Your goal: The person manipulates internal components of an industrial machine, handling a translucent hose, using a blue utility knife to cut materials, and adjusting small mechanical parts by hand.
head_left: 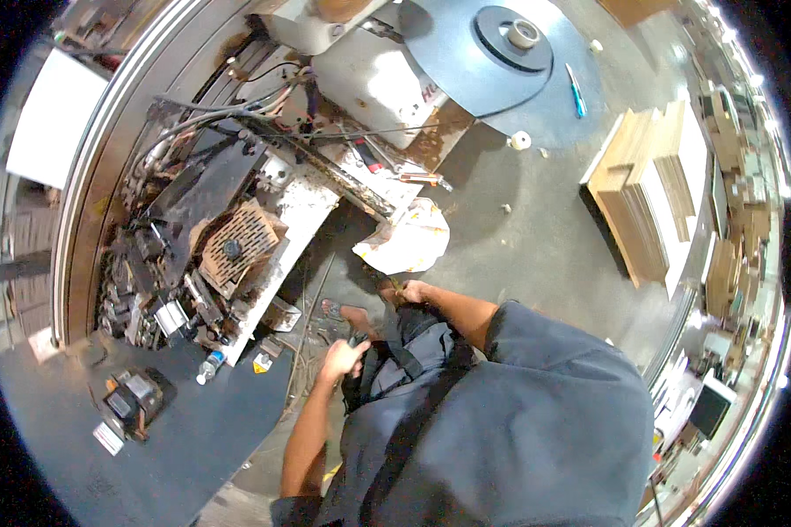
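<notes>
White bag (pixel 417 237) bears orange marks, illegibly blurred.

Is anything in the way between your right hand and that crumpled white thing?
Nothing visible is: the crumpled white thing shows just past the right hand. Their heights, I can't tell.

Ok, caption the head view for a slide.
Left hand and right hand near dark clothing, between a grimy machine and stacked boards.
</notes>
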{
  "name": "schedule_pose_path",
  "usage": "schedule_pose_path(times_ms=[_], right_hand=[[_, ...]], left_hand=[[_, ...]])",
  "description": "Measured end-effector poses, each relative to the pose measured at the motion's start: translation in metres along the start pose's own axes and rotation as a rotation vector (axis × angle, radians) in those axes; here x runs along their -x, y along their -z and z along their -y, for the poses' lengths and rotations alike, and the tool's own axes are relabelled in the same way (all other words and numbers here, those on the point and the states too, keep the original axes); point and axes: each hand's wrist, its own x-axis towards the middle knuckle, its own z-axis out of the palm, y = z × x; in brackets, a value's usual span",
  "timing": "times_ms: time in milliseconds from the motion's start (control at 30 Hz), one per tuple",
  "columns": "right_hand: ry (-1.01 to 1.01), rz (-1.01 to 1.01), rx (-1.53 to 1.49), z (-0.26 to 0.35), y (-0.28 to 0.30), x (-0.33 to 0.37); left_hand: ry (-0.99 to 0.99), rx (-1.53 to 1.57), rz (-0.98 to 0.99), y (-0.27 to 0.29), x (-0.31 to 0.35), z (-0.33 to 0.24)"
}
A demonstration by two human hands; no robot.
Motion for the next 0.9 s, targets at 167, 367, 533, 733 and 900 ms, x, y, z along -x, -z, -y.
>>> schedule_pose_path(times_ms=[167, 367, 533, 733, 900], right_hand=[[-0.020, -0.113, -0.042, -0.059, -0.032, -0.050], [0.470, -0.614, -0.014, 0.063, 0.041, 0.043], [0.613, -1.554, 0.197, 0.116, 0.282, 0.171], [-0.118, -1.831, 0.147, -0.033, 0.529, 0.205], [-0.741, -1.642, 0.124, -0.102, 0.560, 0.238]], left_hand=[[0.517, -0.825, -0.196, 0.036, 0.068, 0.152], [0.352, -0.537, -0.473, 0.064, 0.073, 0.093], [-0.193, -0.441, -0.799, 0.033, 0.074, -0.072], [-0.333, -0.607, -0.588, 0.008, 0.094, -0.183], [-0.279, -0.647, -0.575, -0.005, 0.114, -0.214]])
